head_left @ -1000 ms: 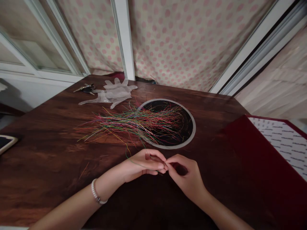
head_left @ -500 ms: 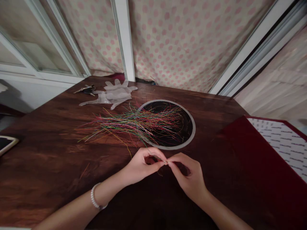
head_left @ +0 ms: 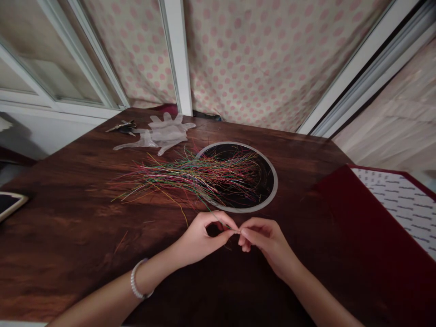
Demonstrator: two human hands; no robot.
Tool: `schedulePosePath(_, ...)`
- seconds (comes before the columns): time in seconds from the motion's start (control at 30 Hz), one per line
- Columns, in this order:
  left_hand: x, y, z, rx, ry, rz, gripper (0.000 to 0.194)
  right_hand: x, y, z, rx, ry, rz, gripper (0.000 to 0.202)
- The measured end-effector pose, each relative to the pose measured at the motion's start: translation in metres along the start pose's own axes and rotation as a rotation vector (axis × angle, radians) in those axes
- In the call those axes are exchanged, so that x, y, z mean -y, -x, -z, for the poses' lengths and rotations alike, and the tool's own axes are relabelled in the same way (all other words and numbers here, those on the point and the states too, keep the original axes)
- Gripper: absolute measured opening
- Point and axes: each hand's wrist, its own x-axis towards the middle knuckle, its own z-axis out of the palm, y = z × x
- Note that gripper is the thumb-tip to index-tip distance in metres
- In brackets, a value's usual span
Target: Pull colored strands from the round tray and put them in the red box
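My left hand [head_left: 208, 236], a white beaded bracelet [head_left: 135, 279] at its wrist, is closed in a pinch on a thin green wire [head_left: 223, 223]. Thumb and forefinger of my right hand [head_left: 267, 240] are pressed together at the same spot, touching the left fingertips. What lies between the tips is too small to make out clearly, but it looks like the wire's end. Just beyond both hands, a loose bundle of thin coloured wires [head_left: 177, 175] lies partly over a round black mat with a pale rim [head_left: 275, 184].
Behind the bundle lie a clear plastic glove [head_left: 166, 134] and a set of keys [head_left: 124, 128] on the dark wooden table [head_left: 75, 222]. A red folder or box [head_left: 354, 227] stands at right, a phone [head_left: 12, 204] at the left edge. Stray wire bits [head_left: 121, 241] lie at left.
My right hand's fingers have shifted: the other fingers now curl beneath, and the thumb lies flatter over the forefinger. The left hand keeps its pinch, nearly still.
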Motion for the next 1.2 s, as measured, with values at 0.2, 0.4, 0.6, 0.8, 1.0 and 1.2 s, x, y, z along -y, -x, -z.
schedulePosePath(0.2, -0.002, 0.001, 0.001, 0.05, 0.03, 0.015, 0.011, 0.005, 0.0, -0.002, 0.068, -0.162, -0.161, 0.023)
schedulePosePath(0.4, -0.004, 0.001, 0.002, 0.066, 0.027, 0.028, 0.013, 0.004, 0.0, -0.002, 0.111, -0.217, -0.206, 0.021)
schedulePosePath(0.6, -0.005, 0.0, 0.001, 0.027, 0.052, 0.067, 0.011, -0.002, -0.001, -0.004, 0.066, -0.04, -0.098, 0.017)
schedulePosePath(0.8, 0.0, -0.002, 0.001, -0.005, 0.161, 0.125, 0.012, -0.009, 0.003, -0.007, -0.115, 0.627, 0.453, 0.011)
schedulePosePath(1.0, 0.003, 0.0, 0.001, -0.017, 0.186, 0.124, 0.012, -0.012, 0.007, -0.005, -0.095, 0.896, 0.682, 0.015)
schedulePosePath(1.2, 0.0, -0.002, 0.0, -0.028, 0.153, 0.091, 0.011, -0.01, 0.008, -0.006, -0.099, 0.804, 0.607, 0.013)
